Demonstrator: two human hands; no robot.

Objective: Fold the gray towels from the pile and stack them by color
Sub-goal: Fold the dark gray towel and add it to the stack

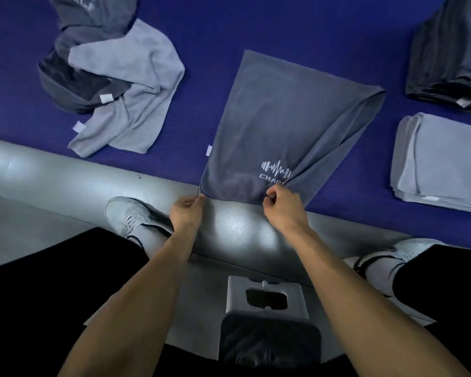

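Head view, steeply downward, close overhead

Bare mat (201,36) lies open between the pile (114,85) on the left and the spread towel (283,118) in the middle. A narrower strip of mat runs between that towel and the two stacks on the right, dark stack (452,58) behind, light stack (441,159) nearer. The floor (65,180) along the mat's near edge is open, with shoes (131,213) on it
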